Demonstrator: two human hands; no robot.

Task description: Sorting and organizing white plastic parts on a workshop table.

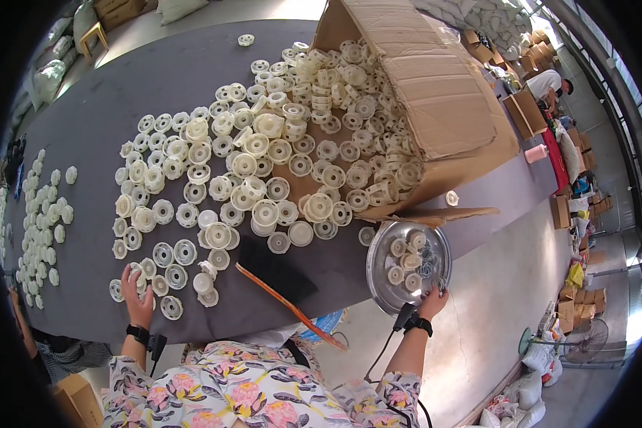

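My left hand [138, 299] is at the left of the table's near edge, thumb and fingers apart around cream plastic wheel-shaped parts [160, 285]; it touches them without a clear grip. My right hand [432, 302] reaches over the near rim of a round metal tray [379, 291], fingertips drawn together inside it. What they pinch, if anything, is too small to make out. Inside the tray lie several small cream wheels [411, 261] and a cluster of thin metal rings [427, 265], close to my right fingertips. Black bands with small devices sit on both wrists.
A tipped cardboard box [435, 85] spills many cream wheels [264, 150] across the grey table [185, 64]. A black brush with an orange handle [292, 307] lies at the near edge. Another group of wheels [46, 228] lies far left. A person [546, 85] works at the far right.
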